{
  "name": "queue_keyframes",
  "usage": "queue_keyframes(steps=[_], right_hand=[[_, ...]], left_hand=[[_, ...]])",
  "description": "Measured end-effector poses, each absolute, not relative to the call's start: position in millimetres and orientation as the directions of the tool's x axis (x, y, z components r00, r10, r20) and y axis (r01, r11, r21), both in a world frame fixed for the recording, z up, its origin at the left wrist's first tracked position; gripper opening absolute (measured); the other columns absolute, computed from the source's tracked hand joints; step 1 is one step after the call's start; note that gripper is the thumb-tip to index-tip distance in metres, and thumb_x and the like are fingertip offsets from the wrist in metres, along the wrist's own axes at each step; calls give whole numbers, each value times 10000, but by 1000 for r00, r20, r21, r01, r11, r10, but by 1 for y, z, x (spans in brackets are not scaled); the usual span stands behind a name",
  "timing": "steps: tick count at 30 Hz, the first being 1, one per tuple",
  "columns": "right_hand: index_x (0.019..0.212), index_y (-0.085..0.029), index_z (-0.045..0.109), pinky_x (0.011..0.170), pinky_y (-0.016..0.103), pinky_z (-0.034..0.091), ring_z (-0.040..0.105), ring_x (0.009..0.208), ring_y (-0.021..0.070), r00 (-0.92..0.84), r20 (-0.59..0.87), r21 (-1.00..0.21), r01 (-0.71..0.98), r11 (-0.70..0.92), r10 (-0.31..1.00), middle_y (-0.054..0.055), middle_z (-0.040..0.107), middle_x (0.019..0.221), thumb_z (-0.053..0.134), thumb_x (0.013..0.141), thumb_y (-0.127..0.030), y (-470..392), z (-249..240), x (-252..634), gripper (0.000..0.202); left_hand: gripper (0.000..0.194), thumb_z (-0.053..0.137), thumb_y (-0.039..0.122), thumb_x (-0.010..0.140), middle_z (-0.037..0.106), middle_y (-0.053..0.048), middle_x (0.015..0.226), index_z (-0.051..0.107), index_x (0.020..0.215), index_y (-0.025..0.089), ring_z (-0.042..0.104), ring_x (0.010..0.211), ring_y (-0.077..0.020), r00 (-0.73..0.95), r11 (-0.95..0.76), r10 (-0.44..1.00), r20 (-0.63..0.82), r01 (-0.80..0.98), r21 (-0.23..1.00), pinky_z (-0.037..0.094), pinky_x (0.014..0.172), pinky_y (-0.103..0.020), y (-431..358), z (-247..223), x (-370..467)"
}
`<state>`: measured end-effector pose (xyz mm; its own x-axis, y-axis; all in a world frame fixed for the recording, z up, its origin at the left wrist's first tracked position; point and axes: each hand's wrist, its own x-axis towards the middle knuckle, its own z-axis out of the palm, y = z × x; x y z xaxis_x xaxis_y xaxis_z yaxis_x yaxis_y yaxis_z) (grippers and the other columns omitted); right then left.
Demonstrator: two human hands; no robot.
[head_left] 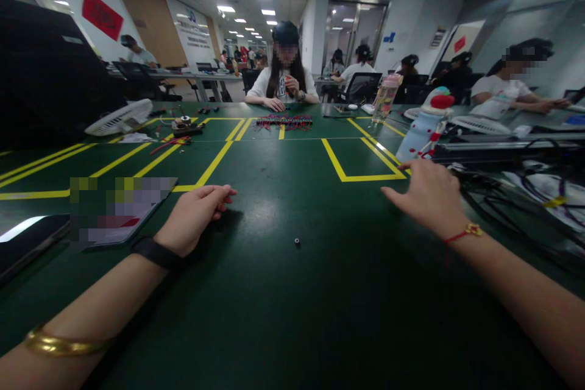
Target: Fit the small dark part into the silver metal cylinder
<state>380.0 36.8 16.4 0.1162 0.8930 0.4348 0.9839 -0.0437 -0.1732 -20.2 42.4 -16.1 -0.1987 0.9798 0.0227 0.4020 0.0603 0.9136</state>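
My left hand (pixel 201 213) is held over the table at left, closed, with its fingers curled together. Whatever it may hold is hidden. My right hand (pixel 427 195) is at the right, thumb and fingers apart, holding nothing. Just beyond its fingers stands a light blue bottle (pixel 415 134) with a red top; I cannot tell if they touch. A tiny metal ring-shaped part (pixel 297 241) lies on the dark green table (pixel 283 298) between my hands, apart from both.
A phone-like device (pixel 34 244) and a blurred flat item (pixel 141 213) lie left of my left hand. Black cables (pixel 498 201) sprawl at right. Bundled coloured wires (pixel 283 122) lie before a person (pixel 286 82) seated opposite. A motor-like part (pixel 184 125) sits far left.
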Motion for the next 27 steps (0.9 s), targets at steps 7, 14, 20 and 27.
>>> queue_keyframes(steps=[7,14,20,27], right_hand=[[1298,-271,512,1000,411,376,453,1224,187,-696,290,-255,605,754,657,26,530,1329,424,918,-277,-24,-11,265,390],[1027,-224,663,858,329,477,576,958,142,-625,417,-274,607,746,661,30,662,1004,411,882,-112,-3,-2,294,312],[1030,-157,679,870,349,424,588,950,207,-131,563,-79,974,212,816,95,666,1020,477,869,-264,30,39,380,279],[1009,-160,698,764,291,389,613,871,177,66,346,-18,998,-64,936,80,693,975,488,842,-297,42,45,423,302]], left_hand=[[360,604,522,740,660,-23,801,720,860,203,531,650,-142,-195,48,980,49,459,887,386,544,-233,38,-15,-6],[359,595,505,743,677,-40,810,722,869,194,546,619,-143,-179,33,982,59,471,882,391,540,-243,35,-13,-7],[353,585,507,749,678,-32,800,721,866,202,553,625,-145,-172,31,983,59,479,877,390,545,-245,35,-14,-8],[370,591,520,749,679,-36,827,720,883,200,540,633,-147,-171,39,984,51,488,872,387,551,-246,35,-14,-8]])
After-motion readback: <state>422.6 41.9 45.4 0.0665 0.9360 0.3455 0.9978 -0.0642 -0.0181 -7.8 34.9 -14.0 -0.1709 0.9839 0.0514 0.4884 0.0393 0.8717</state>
